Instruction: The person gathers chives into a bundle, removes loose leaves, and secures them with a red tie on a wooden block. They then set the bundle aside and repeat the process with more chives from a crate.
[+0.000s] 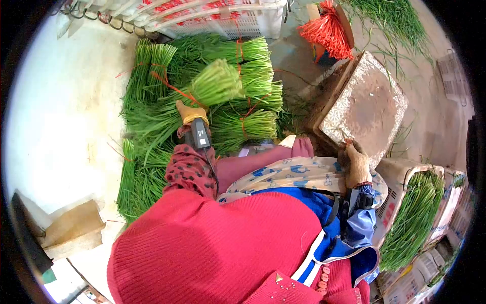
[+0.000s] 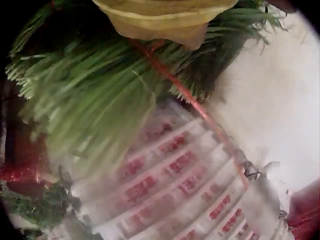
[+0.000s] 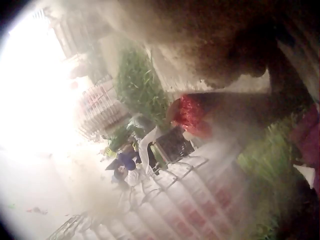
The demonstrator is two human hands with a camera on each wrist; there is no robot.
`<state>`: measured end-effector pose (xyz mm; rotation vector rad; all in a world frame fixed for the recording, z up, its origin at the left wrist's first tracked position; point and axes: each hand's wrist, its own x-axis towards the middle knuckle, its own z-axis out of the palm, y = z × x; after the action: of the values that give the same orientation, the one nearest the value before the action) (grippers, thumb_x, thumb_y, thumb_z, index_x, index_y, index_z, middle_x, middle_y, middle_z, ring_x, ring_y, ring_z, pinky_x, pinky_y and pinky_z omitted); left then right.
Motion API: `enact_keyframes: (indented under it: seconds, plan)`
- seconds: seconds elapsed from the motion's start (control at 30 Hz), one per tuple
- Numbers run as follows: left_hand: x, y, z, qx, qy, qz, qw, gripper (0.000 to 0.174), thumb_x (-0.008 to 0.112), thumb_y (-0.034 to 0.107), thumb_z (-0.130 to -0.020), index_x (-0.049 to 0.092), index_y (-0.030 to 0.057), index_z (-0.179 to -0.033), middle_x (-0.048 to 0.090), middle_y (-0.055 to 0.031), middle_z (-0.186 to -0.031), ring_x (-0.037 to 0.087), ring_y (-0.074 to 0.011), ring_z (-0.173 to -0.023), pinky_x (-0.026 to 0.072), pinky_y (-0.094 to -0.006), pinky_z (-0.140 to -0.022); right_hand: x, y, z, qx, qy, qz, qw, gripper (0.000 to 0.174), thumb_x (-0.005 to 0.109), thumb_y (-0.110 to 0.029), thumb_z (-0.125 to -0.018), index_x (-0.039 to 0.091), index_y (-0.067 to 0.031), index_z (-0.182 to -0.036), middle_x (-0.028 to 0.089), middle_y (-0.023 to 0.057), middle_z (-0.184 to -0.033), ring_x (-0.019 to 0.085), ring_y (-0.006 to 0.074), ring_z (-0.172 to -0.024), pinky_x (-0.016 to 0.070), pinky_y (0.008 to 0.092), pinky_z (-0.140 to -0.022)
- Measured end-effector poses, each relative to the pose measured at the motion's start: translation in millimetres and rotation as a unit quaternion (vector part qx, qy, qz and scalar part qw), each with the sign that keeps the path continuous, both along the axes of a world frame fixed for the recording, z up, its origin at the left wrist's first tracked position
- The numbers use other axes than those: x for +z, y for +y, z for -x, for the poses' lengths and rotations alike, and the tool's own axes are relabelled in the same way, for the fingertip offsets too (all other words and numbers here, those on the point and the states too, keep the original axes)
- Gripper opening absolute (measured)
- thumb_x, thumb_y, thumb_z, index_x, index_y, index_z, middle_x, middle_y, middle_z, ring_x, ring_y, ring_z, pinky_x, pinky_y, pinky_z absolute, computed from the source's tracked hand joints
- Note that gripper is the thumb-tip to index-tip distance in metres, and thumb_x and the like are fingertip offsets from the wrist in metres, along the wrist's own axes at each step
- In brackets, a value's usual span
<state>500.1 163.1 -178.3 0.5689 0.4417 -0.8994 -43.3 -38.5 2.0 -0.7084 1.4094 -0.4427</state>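
Observation:
My left hand, with a yellow cuff at its wrist, grips a bunch of chives by its orange tie. The pale cut ends point right, blurred, above other tied bunches. In the left wrist view the loose end of the orange tie stretches away from the hand. My right hand, in a soiled light glove, is at the near edge of a patterned square block. Its fingers are loosely bent, and nothing shows in them.
Tied bunches and loose chives lie along the white wall. A white crate stands at the back. Red ties hang on a stand beyond the block. At right, chives fill another crate.

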Motion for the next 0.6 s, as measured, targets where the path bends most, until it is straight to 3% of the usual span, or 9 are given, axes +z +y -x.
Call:
enact_keyframes:
  seconds: [0.07,0.17,0.27,0.3,0.33,0.37,0.4,0.53,0.6]
  plan:
    - [92.2,-58.0,54.2,0.143,-0.078,-0.275,0.947,0.105,0.061,0.080,-0.067,0.055,-0.0050,-0.129,0.065,-0.0205,-0.116,0.062,-0.0348,-0.102,0.0312,-0.0540,-0.112,7.7,-2.5,-5.8,0.024,0.012,0.019,0.999,0.029,0.056,-0.024,-0.096,0.064,-0.0024,-0.115,0.063,0.0004,-0.084,0.053,0.0096,-0.068,0.0434,0.0241,-0.062]
    - [83.8,-89.8,73.8,0.143,-0.023,-0.189,0.971,0.080,0.051,0.066,-0.085,0.044,0.0111,-0.143,0.042,-0.0158,-0.147,0.040,-0.0327,-0.134,0.0131,-0.0674,-0.115,10.1,-4.5,-3.5,0.061,0.034,0.028,0.997,0.032,0.055,-0.028,-0.096,0.064,-0.0025,-0.114,0.063,0.0015,-0.085,0.055,0.0106,-0.069,0.0451,0.0260,-0.062]
    - [70.7,-126.2,85.2,0.060,-0.027,-0.168,0.984,0.076,0.049,0.062,-0.090,0.039,0.0108,-0.145,0.042,-0.0162,-0.148,0.041,-0.0316,-0.134,0.0204,-0.0604,-0.113,8.4,-2.9,-0.2,0.032,0.033,0.018,0.999,0.033,0.055,-0.028,-0.095,0.064,-0.0030,-0.116,0.063,0.0015,-0.084,0.055,0.0100,-0.070,0.0452,0.0261,-0.063]
    - [62.9,-138.3,81.7,0.007,-0.048,-0.161,0.986,0.075,0.048,0.060,-0.091,0.038,0.0107,-0.146,0.041,-0.0163,-0.148,0.041,-0.0313,-0.134,0.0228,-0.0580,-0.112,-8.4,-8.1,12.7,0.051,0.030,-0.010,0.998,0.035,0.061,-0.018,-0.088,0.061,-0.0019,-0.119,0.066,0.0088,-0.099,0.063,0.0190,-0.084,0.0521,0.0315,-0.073]
    - [58.4,-151.1,78.4,-0.072,-0.075,-0.151,0.983,0.073,0.047,0.059,-0.093,0.036,0.0106,-0.147,0.041,-0.0165,-0.148,0.042,-0.0309,-0.134,0.0252,-0.0557,-0.111,4.8,-3.8,17.4,0.297,0.147,0.152,0.931,0.042,0.062,-0.009,-0.081,0.059,-0.0016,-0.122,0.059,0.0145,-0.117,0.059,0.0283,-0.102,0.0500,0.0355,-0.088]
    - [57.6,-161.1,76.3,-0.163,-0.117,-0.140,0.970,0.072,0.046,0.057,-0.094,0.035,0.0105,-0.148,0.041,-0.0166,-0.149,0.042,-0.0306,-0.135,0.0276,-0.0534,-0.110,16.9,-1.4,21.3,0.452,0.288,0.337,0.774,0.051,0.063,0.000,-0.073,0.057,-0.0013,-0.124,0.052,0.0203,-0.136,0.056,0.0375,-0.121,0.0479,0.0395,-0.103]
    - [61.0,-169.8,72.5,-0.250,-0.163,-0.131,0.945,0.071,0.046,0.056,-0.095,0.034,0.0104,-0.149,0.041,-0.0167,-0.149,0.042,-0.0302,-0.135,0.0300,-0.0510,-0.109,16.7,-0.3,19.6,0.438,0.316,0.355,0.763,0.044,0.062,-0.006,-0.076,0.059,-0.0023,-0.120,0.056,0.0195,-0.128,0.059,0.0362,-0.114,0.0491,0.0405,-0.098]
    - [82.9,-132.2,77.0,-0.458,-0.259,-0.149,0.837,0.066,0.042,0.050,-0.101,0.028,0.0101,-0.152,0.041,-0.0172,-0.150,0.043,-0.0288,-0.135,0.0397,-0.0417,-0.106,25.2,-7.3,2.5,0.207,0.272,0.210,0.916,0.030,0.056,-0.027,-0.089,0.070,-0.0063,-0.105,0.071,0.0162,-0.096,0.069,0.0310,-0.088,0.0538,0.0441,-0.078]
    - [63.5,-139.9,-4.0,-0.588,-0.289,-0.263,0.708,0.075,0.044,0.059,-0.097,0.027,0.0110,-0.153,0.041,-0.0180,-0.149,0.044,-0.0322,-0.135,0.0401,-0.0449,-0.107,6.8,-3.6,2.1,0.128,0.248,0.152,0.948,0.039,0.057,-0.030,-0.086,0.067,-0.0059,-0.115,0.069,0.0207,-0.108,0.067,0.0341,-0.101,0.0510,0.0405,-0.091]
